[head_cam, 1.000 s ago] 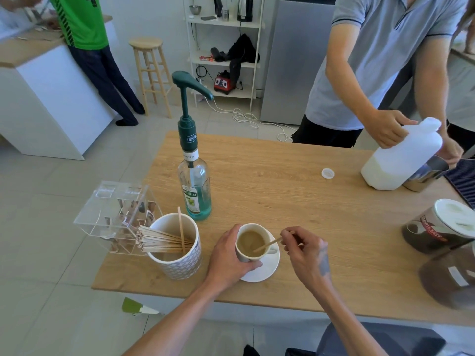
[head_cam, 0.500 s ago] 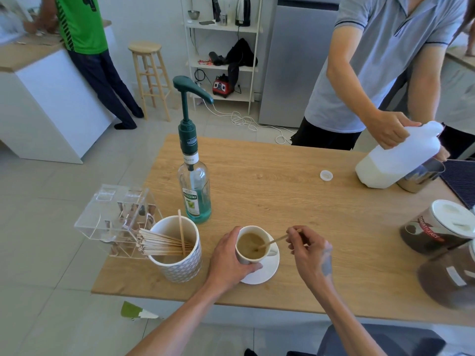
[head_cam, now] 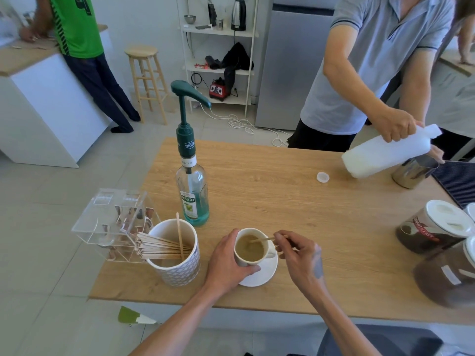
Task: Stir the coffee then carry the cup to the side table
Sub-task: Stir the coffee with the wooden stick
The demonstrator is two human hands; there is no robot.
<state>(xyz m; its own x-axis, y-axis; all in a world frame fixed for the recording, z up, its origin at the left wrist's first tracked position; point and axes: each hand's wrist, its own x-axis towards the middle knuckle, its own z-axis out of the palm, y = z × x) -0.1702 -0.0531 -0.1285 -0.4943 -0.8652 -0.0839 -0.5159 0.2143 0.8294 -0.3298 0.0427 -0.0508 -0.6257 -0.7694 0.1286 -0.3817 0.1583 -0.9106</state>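
A white cup [head_cam: 250, 249] of milky coffee stands on a white saucer [head_cam: 264, 272] near the front edge of the wooden table [head_cam: 282, 201]. My left hand [head_cam: 226, 263] wraps around the cup's left side. My right hand [head_cam: 298, 255] sits just right of the cup and pinches a thin wooden stir stick [head_cam: 261, 239], whose far end dips into the coffee.
Left of the cup stand a patterned pot of wooden stirrers [head_cam: 174, 253], a clear acrylic box [head_cam: 115, 224] and a green syrup pump bottle [head_cam: 191, 176]. Coffee jars [head_cam: 434, 227] stand at the right. Across the table a person pours from a white jug [head_cam: 385, 152] into a metal pitcher [head_cam: 413, 170]; a bottle cap [head_cam: 322, 177] lies nearby.
The stick's tip has swept toward the far side of the cup as my right hand moved up a little. My left hand has stayed on the cup. The person's jug has tilted further.
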